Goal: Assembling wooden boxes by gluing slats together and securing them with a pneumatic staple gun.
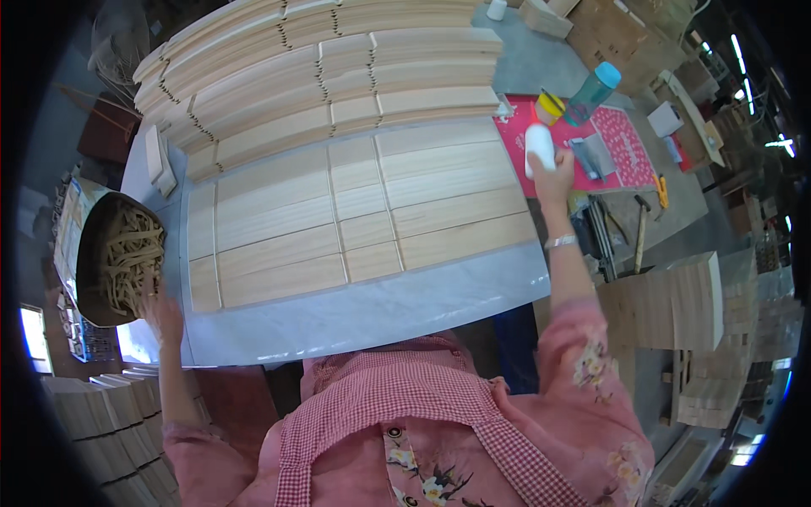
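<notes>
My right hand (553,176) is closed around a white squeeze bottle (540,145) with a red tip, over the pink mat at the right. My left hand (163,314) is at the near edge of a round dark container (91,253) full of thin wooden strips (135,253). Its fingers are smeared by motion, so whether they hold a strip cannot be made out. Between my hands, pale wooden boards (270,203) lie side by side on the table, with narrow grooves running across them.
Stacked grooved boards (405,72) rise at the back of the table (355,317). On the pink mat (629,139) stand a teal bottle (591,95) and a yellow cup (550,106). A hammer (640,232) and a yellow cutter (661,192) lie to the right. More wood is stacked at both sides.
</notes>
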Available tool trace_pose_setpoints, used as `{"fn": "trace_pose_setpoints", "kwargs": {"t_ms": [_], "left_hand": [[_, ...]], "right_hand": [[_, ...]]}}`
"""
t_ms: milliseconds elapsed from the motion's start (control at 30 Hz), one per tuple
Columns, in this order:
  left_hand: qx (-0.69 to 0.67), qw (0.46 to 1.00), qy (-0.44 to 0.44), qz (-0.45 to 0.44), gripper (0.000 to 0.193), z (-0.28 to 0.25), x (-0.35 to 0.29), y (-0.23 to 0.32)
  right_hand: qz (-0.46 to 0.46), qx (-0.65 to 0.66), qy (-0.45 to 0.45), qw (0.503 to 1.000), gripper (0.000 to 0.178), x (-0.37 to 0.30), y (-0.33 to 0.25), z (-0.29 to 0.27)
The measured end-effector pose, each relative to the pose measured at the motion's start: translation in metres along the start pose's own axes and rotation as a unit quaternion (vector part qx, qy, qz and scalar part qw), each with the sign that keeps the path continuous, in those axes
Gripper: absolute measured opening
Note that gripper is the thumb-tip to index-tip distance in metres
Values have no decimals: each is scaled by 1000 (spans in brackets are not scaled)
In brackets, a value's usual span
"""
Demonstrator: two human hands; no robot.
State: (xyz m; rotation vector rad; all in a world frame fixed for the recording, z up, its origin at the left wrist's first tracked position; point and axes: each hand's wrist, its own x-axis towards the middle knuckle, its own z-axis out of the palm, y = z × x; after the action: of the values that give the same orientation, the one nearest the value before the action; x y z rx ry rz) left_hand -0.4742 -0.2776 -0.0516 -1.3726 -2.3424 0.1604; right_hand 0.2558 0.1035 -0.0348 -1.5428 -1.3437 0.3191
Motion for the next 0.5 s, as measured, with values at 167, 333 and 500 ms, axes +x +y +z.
{"fn": "trace_pose_setpoints", "kwargs": {"t_ms": [167, 333, 500], "left_hand": [[-191, 970, -28, 147, 76, -51, -13, 96], [-239, 927, -103, 269, 80, -100, -20, 193], [-210, 925, -102, 300, 73, -85, -16, 198]], "right_hand": [[11, -124, -62, 990, 47, 72, 24, 39], [-171, -162, -120, 964, 48, 60, 20, 38], [-371, -134, -324, 860, 57, -50, -17, -17]]}}
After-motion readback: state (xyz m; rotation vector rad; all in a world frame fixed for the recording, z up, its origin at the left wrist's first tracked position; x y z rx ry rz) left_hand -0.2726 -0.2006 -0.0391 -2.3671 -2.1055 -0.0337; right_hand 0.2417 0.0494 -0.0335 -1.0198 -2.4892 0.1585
